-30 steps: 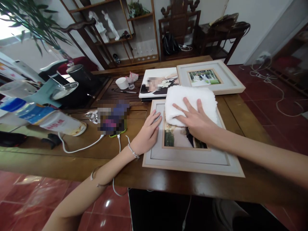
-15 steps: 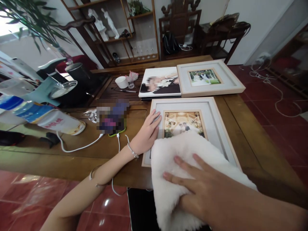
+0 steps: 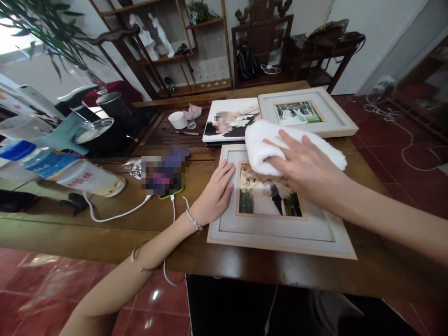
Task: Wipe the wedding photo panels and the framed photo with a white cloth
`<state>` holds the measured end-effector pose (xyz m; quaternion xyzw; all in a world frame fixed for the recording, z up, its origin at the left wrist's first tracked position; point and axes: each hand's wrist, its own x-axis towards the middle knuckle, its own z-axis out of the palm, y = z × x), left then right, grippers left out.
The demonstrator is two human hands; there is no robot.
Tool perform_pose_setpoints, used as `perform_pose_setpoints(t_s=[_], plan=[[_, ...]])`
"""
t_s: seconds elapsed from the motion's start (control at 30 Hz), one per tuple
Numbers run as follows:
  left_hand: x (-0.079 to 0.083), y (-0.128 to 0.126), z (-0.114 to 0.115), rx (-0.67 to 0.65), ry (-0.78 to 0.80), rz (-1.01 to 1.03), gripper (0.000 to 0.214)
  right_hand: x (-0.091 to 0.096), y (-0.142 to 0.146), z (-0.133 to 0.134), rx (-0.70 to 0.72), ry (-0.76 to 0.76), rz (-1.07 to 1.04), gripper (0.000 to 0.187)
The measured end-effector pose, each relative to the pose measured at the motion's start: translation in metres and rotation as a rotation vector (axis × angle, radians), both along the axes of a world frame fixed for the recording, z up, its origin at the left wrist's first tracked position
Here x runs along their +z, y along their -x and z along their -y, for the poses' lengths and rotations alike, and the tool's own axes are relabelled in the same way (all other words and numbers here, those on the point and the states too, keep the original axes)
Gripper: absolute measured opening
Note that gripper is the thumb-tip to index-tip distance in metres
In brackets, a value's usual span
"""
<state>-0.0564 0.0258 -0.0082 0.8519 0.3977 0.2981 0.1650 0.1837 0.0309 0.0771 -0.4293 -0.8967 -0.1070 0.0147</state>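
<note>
A light wooden picture frame [image 3: 276, 232] with a pale mat and a wedding photo [image 3: 258, 193] lies flat on the table before me. My left hand [image 3: 214, 193] rests on its left border, fingers stretched out. A white fluffy cloth [image 3: 261, 144] covers the frame's far right part. My right hand [image 3: 310, 170] presses on this cloth and grips it, the fingers partly spread over the top. Beyond the cloth are a second framed photo [image 3: 336, 109] and a white-edged photo panel [image 3: 213, 133], whose near right corner the cloth hides.
A phone [image 3: 168, 172] with white cables [image 3: 119, 218] lies left of my left hand. Farther left stand a plastic bottle [image 3: 80, 175] and a dark pot [image 3: 117, 112]. A white cup [image 3: 178, 120] sits on the tea tray [image 3: 157, 135]. The table's near edge runs below the frame.
My right hand has moved away from me with the cloth, from the frame's near side to its far right, uncovering the photo's lower part. My left hand has stayed put.
</note>
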Motion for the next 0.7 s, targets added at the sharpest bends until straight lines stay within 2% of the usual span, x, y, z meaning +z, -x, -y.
perform_pose_setpoints(t_s=[0.07, 0.13, 0.23, 0.3, 0.53, 0.7], plan=[[0.004, -0.001, 0.002, 0.021, 0.02, 0.018, 0.046, -0.004, 0.008, -0.011, -0.049, -0.039, 0.029, 0.051], [0.008, -0.003, 0.004, 0.036, 0.024, 0.069, 0.048, -0.016, 0.019, -0.014, -0.042, -0.021, 0.055, 0.047], [0.013, -0.006, 0.007, 0.037, 0.008, 0.156, 0.05, -0.038, 0.038, -0.001, 0.015, 0.002, 0.043, 0.032], [0.013, -0.006, 0.008, 0.033, 0.004, 0.185, 0.051, -0.044, 0.048, 0.017, 0.068, 0.017, 0.013, 0.032], [0.01, -0.005, 0.007, 0.051, 0.016, 0.189, 0.056, -0.022, 0.058, 0.083, 0.243, 0.172, 0.014, 0.028], [0.008, -0.005, 0.007, 0.041, 0.006, 0.056, 0.047, -0.024, 0.038, 0.095, 0.324, 0.307, 0.002, 0.023]])
